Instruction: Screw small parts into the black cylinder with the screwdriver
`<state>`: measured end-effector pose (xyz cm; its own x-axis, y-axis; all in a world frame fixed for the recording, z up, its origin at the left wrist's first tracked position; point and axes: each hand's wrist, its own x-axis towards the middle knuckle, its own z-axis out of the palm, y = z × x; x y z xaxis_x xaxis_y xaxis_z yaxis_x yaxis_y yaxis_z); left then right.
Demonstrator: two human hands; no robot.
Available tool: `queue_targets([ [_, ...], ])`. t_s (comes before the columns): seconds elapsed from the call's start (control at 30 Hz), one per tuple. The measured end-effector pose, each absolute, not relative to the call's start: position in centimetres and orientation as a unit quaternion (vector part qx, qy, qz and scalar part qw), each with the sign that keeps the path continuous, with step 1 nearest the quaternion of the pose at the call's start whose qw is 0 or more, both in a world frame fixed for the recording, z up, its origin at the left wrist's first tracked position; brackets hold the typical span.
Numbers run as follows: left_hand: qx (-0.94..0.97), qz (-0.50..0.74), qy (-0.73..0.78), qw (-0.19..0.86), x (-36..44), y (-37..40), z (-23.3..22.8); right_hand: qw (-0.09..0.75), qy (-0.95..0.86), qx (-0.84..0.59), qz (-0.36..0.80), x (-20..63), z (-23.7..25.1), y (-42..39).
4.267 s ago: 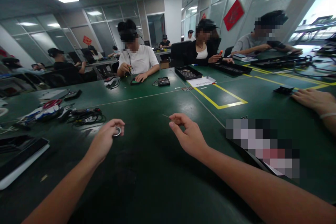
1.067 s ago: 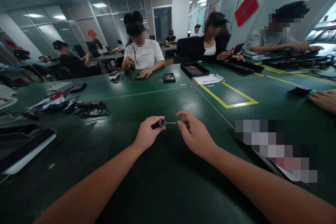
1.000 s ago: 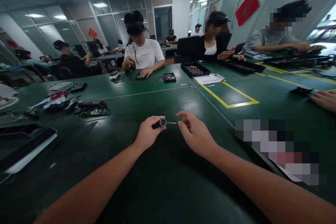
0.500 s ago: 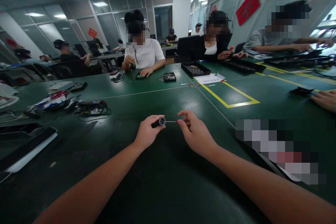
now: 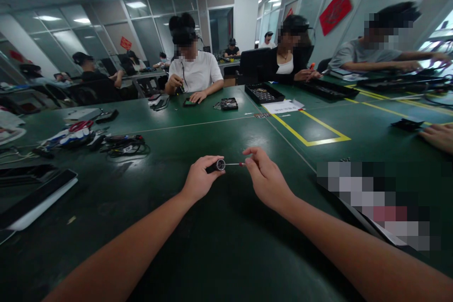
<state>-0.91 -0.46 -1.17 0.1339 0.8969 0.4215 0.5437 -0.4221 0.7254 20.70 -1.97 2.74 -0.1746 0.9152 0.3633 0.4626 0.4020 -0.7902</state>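
My left hand [image 5: 200,179] is closed around a short black cylinder [image 5: 212,167]. Its round, silver-rimmed end [image 5: 221,164] faces me, and the details inside are too small to make out. Opposite it, my right hand [image 5: 267,174] has its thumb and fingers closed about the handle end of a thin screwdriver [image 5: 233,164], most of that handle being hidden by the hand. The screwdriver lies level, its slim metal shaft reaching left from a red collar to the side of the cylinder. Whether the tip sits in a screw cannot be seen. Both hands are above the green table [image 5: 212,245].
Cables [image 5: 125,146] and a tangled pile of gear [image 5: 76,134] lie to the left, behind a dark flat device [image 5: 38,198]. A black tray [image 5: 264,93] stands across the table. A co-worker in white [image 5: 194,73] sits opposite; another person's hand [image 5: 439,137] rests at right.
My right hand has shifted slightly right, and more of the screwdriver's red collar shows. The cylinder in my left hand stays almost in place.
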Motion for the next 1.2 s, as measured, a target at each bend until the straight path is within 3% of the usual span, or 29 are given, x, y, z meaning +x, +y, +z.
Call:
queue_targets([
  [0.13,0.721,0.441,0.496,0.200,-0.91,-0.40,-1.25,0.456,-0.714,-0.458,0.269,20.69,2.41,-1.80],
  [0.43,0.723,0.439,0.496,0.197,-0.79,-0.51,-1.25,0.425,-0.719,-0.485,0.260,20.68,2.61,-2.08],
  [0.63,0.724,0.434,0.500,0.195,-0.67,-0.83,-0.80,0.484,-0.691,-0.460,0.276,20.66,2.05,-1.84],
  [0.87,0.730,0.429,0.496,0.195,-0.57,-0.94,-0.71,0.464,-0.688,-0.477,0.289,20.57,2.30,-1.93],
  [1.2,0.727,0.429,0.498,0.198,-0.63,-0.90,-0.89,0.533,-0.622,-0.452,0.353,20.46,2.05,-1.58],
])
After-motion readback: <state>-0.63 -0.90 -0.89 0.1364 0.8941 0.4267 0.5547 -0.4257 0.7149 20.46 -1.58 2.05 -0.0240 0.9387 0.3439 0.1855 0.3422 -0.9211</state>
